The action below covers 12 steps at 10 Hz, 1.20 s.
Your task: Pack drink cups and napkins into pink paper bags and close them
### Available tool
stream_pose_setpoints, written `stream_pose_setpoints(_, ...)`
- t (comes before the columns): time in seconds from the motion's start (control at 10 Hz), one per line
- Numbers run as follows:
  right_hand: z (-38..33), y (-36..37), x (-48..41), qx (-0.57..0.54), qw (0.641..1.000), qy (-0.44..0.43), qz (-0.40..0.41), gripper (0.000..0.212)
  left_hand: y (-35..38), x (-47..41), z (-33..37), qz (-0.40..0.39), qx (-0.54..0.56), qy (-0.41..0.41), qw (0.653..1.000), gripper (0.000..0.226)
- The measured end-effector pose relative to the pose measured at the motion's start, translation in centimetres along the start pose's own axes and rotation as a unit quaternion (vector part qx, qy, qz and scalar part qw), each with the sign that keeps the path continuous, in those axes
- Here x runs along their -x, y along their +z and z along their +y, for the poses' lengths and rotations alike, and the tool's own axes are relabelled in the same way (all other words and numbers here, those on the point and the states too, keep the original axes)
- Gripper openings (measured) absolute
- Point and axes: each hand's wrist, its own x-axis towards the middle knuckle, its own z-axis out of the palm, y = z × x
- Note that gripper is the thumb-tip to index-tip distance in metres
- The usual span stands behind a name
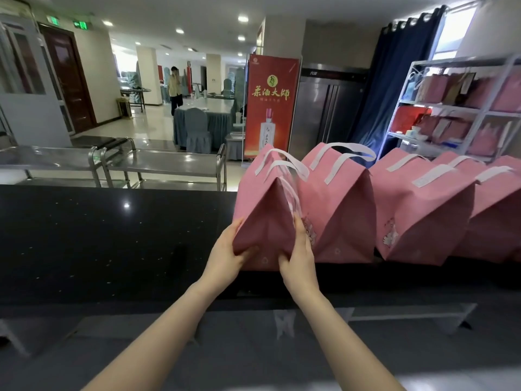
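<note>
A pink paper bag (265, 210) with white handles stands upright on the black counter (98, 235), leftmost in a row of pink bags. Its top is pinched together. My left hand (228, 255) grips its lower left side, thumb on the near gusset. My right hand (298, 258) holds the lower right edge, fingers pointing up along the fold. Beside it to the right stand a second pink bag (338, 210), a third (417, 215) and more behind. No cups or napkins show; the bags' contents are hidden.
Steel trolleys (158, 165) stand beyond the counter's far edge. A red banner stand (270, 105) and steel refrigerator (327, 108) are behind the bags. A white shelf (451, 108) at right holds more pink and red bags. A person stands far off in the hall.
</note>
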Motion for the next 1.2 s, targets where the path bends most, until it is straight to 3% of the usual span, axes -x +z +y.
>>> stream_pose_setpoints(0.3, 1.1, 0.4, -1.7, 0.033, 0.999, -0.007, 0.017, 0.095, 0.9, -1.4, -0.6, 0.002, -0.008, -0.002, 1.0, 0.067)
stream_pose_setpoints(0.5, 0.7, -1.2, -0.9, 0.038, 0.999, 0.002, -0.022, 0.091, -0.3, -0.3, -0.3, -0.014, -0.048, -0.026, 0.998, 0.066)
stream_pose_setpoints(0.7, -1.3, -4.3, 0.3, 0.036, 0.997, -0.05, -0.047, 0.078, -1.9, 1.4, 1.4, -0.016, -0.112, -0.038, 0.993, 0.074)
stream_pose_setpoints(0.9, -3.0, -8.7, 1.1, 0.077, 0.986, -0.13, -0.071, 0.063, -2.7, 3.0, 5.5, 0.007, -0.162, -0.01, 0.987, 0.066)
stream_pose_setpoints(1.2, -5.4, -17.4, 1.5, 0.077, 0.979, -0.183, -0.05, 0.065, -1.4, 6.4, 13.8, 0.062, -0.193, 0.053, 0.978, 0.067)
